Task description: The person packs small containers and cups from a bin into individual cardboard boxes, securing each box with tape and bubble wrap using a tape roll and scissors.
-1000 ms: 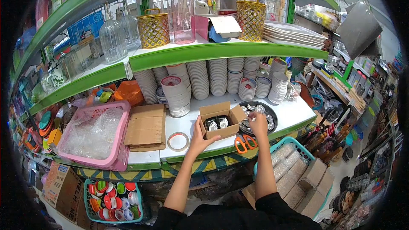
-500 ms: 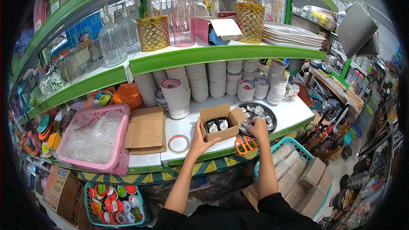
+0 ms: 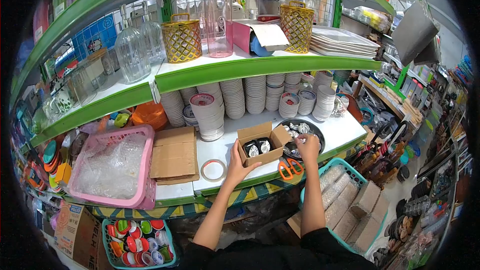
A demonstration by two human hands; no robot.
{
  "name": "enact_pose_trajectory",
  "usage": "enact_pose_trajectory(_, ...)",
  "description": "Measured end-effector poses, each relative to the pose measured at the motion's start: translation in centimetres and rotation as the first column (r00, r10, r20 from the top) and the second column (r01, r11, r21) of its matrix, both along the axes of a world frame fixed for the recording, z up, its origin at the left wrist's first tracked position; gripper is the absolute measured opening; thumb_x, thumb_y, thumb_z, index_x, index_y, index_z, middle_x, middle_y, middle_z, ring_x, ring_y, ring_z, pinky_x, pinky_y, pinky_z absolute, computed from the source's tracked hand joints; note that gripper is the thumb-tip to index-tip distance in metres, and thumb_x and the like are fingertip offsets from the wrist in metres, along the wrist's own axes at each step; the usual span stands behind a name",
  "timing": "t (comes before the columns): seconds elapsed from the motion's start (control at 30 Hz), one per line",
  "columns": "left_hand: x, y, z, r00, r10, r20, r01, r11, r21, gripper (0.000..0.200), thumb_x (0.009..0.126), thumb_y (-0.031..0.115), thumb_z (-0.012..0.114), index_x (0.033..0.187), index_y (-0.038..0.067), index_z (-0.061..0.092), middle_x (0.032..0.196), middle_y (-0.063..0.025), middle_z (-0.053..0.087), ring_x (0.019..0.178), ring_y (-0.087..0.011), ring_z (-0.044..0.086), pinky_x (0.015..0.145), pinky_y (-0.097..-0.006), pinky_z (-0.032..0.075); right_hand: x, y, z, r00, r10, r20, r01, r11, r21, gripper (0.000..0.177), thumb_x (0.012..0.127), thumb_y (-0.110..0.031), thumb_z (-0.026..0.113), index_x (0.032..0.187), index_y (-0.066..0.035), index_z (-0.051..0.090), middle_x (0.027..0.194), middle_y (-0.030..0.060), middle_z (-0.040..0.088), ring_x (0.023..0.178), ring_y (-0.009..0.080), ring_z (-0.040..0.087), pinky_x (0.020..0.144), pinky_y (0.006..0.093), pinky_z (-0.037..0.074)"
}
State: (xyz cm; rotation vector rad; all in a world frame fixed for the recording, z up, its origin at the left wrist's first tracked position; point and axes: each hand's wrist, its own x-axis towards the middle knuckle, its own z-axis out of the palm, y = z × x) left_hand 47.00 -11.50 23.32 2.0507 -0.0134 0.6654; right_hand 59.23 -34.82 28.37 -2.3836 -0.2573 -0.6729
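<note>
My left hand [image 3: 239, 166] grips the near left side of a small open cardboard box [image 3: 264, 158], thumb along its front edge. Inside the box sit two black pieces with silver foil-like tops [image 3: 253, 150]. To the right, my right hand [image 3: 308, 147] is over a round black tray [image 3: 321, 137], its fingers pinched together. Whatever lies between those fingertips is too small to make out. Several crumpled-looking silver pieces [image 3: 303, 128] lie in the tray. Orange-handled scissors [image 3: 290, 169] rest at the shelf's front edge, between box and tray.
Stacked bowls [image 3: 256, 97] line the back. Left of the box are a tape roll [image 3: 213, 170], flattened cardboard [image 3: 174, 154] and a pink basket [image 3: 149, 167] of bubble wrap. A teal basket [image 3: 345, 164] of wrapped packs and boxes stands below right; another basket [image 3: 170, 232] holds colourful lids.
My right hand has lifted slightly and shifted right over the tray, fingers still pinched. My left hand stays on the box. The whole view has shifted a little.
</note>
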Motion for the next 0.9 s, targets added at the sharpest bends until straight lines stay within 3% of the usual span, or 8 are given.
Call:
enact_pose_trajectory(0.03, 0.0, 0.0, 0.1, 1.000, 0.006, 0.016, -0.007, 1.000, 0.020, 0.117, 0.065, 0.047, 0.080, 0.143, 0.000, 0.007, 0.138, -0.0254, 0.026, 0.129, -0.0378, 0.033, 0.105, -0.0431, 0.033, -0.6, 0.3, 0.7, 0.998, -0.040, 0.057, 0.039, 0.999, 0.025, 0.014, 0.072, -0.021, 0.072, 0.078, -0.008, 0.070, 0.088, 0.0138, 0.063, 0.090, 0.0341, 0.055, 0.080, 0.0428, 0.045)
enact_pose_trajectory(0.07, -0.1, 0.1, 0.1, 1.000, 0.003, 0.015, -0.003, 1.000, 0.020, 0.117, 0.065, 0.047, 0.080, 0.143, 0.000, 0.007, 0.138, -0.0254, 0.026, 0.129, -0.0378, 0.033, 0.105, -0.0431, 0.033, -1.2, 0.6, 1.4, 0.997, -0.044, 0.056, 0.043, 0.999, 0.025, 0.014, 0.072, -0.021, 0.072, 0.078, -0.008, 0.070, 0.088, 0.0138, 0.063, 0.090, 0.0341, 0.055, 0.080, 0.0428, 0.045)
enact_pose_trajectory(0.13, -0.2, 0.2, 0.3, 1.000, -0.006, -0.018, 0.006, 1.000, -0.004, 0.115, 0.066, 0.047, 0.080, 0.142, -0.001, 0.009, 0.138, -0.0253, 0.026, 0.129, -0.0373, 0.033, 0.105, -0.0424, 0.033, -2.3, 1.3, 2.6, 0.978, -0.052, 0.201, 0.011, 0.979, 0.201, 0.010, 0.076, -0.017, 0.070, 0.080, -0.008, 0.069, 0.090, 0.0122, 0.059, 0.088, 0.0323, 0.053, 0.080, 0.0408, 0.043)
enact_pose_trajectory(0.27, 0.1, 0.4, -0.1, 0.999, -0.035, -0.042, 0.032, 0.997, -0.067, 0.114, 0.066, 0.047, 0.080, 0.142, -0.001, 0.009, 0.138, -0.0254, 0.026, 0.129, -0.0373, 0.033, 0.105, -0.0422, 0.033, -4.6, 3.3, 4.4, 0.964, -0.035, 0.264, -0.033, 0.968, 0.250, 0.008, 0.077, -0.014, 0.069, 0.081, -0.007, 0.068, 0.091, 0.0107, 0.057, 0.089, 0.0302, 0.051, 0.080, 0.0395, 0.042)
enact_pose_trajectory(0.33, 0.2, 0.5, -0.4, 0.998, -0.042, -0.040, 0.039, 0.996, -0.076, 0.114, 0.066, 0.047, 0.080, 0.142, -0.002, 0.010, 0.139, -0.0259, 0.026, 0.130, -0.0376, 0.033, 0.106, -0.0419, 0.032, -5.3, 4.3, 4.4, 0.941, 0.073, 0.331, -0.151, 0.965, 0.216, 0.008, 0.077, -0.014, 0.069, 0.080, -0.006, 0.068, 0.091, 0.0100, 0.056, 0.088, 0.0290, 0.051, 0.080, 0.0396, 0.041)
enact_pose_trajectory(0.47, 0.8, 0.7, -1.2, 0.998, -0.059, -0.002, 0.059, 0.995, -0.084, 0.114, 0.066, 0.046, 0.080, 0.142, -0.002, 0.009, 0.140, -0.0264, 0.026, 0.130, -0.0378, 0.032, 0.106, -0.0416, 0.032, -6.5, 6.8, 4.0, 0.948, 0.129, 0.292, -0.181, 0.971, 0.158, 0.011, 0.077, -0.017, 0.069, 0.080, -0.007, 0.068, 0.091, 0.0097, 0.055, 0.089, 0.0286, 0.051, 0.080, 0.0409, 0.040)
enact_pose_trajectory(0.67, 0.8, 0.8, -1.2, 0.996, -0.084, 0.032, 0.087, 0.991, -0.102, 0.114, 0.066, 0.044, 0.080, 0.142, -0.001, 0.008, 0.140, -0.0264, 0.026, 0.130, -0.0380, 0.033, 0.105, -0.0421, 0.033, -6.1, 8.7, 1.9, 0.971, 0.147, 0.190, -0.144, 0.989, -0.032, 0.010, 0.072, -0.020, 0.071, 0.074, -0.010, 0.071, 0.085, 0.0071, 0.061, 0.090, 0.0289, 0.050, 0.075, 0.0413, 0.038)
enact_pose_trajectory(0.9, 0.5, 0.8, -1.0, 0.997, -0.081, 0.007, 0.082, 0.992, -0.094, 0.113, 0.067, 0.041, 0.081, 0.143, 0.002, 0.008, 0.139, -0.0253, 0.027, 0.128, -0.0385, 0.035, 0.103, -0.0426, 0.035, -5.9, 10.4, 1.2, 0.992, 0.054, 0.112, -0.024, 0.966, -0.258, 0.016, 0.075, -0.022, 0.066, 0.074, -0.007, 0.072, 0.082, 0.0111, 0.063, 0.092, 0.0335, 0.051, 0.076, 0.0451, 0.038)
